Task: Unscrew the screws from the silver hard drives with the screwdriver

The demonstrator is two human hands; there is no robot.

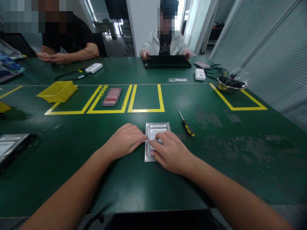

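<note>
A silver hard drive (157, 125) with a white label lies flat on the green table. At its left edge, my left hand (128, 140) has its fingers pressed together. A tiny shiny spot shows at those fingertips, too small to name. My right hand (172, 151) reaches over the drive from the right with bent fingers gripping it. Its index fingertip comes close to the left hand's fingertips, and it covers part of the label. To the right of the drive, a screwdriver (186, 125) with a black and yellow handle lies apart from both hands.
Yellow tape outlines mark the table, with a yellow bin (59, 92) and a blurred reddish item (112, 96) at the left. A bowl of dark parts (231, 84) stands at the far right. Another drive-like device (14, 145) lies at left. Two people sit across.
</note>
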